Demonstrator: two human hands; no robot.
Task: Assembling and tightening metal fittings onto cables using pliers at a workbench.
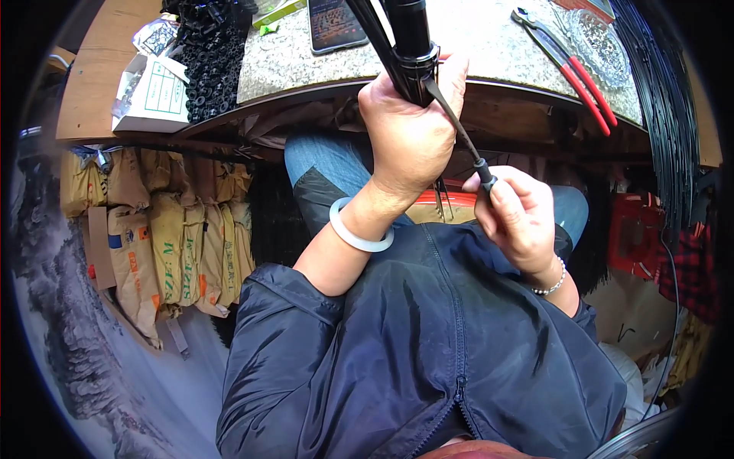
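Dark jacket (397, 329) at lower centre, left hand (409, 141) wrapped round black rods (413, 38), top centre, right hand (521, 214) gripping slim tool (467, 144)

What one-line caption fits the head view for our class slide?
Left hand gripping black rods, right hand pointing a thin tool toward them, red-handled pliers nearby.

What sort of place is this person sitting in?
Probably a small assembly or repair workshop. A heap of small black parts sits on the workbench, a bundle of thin black rods hangs over its right side, and red-handled pliers lie within reach.
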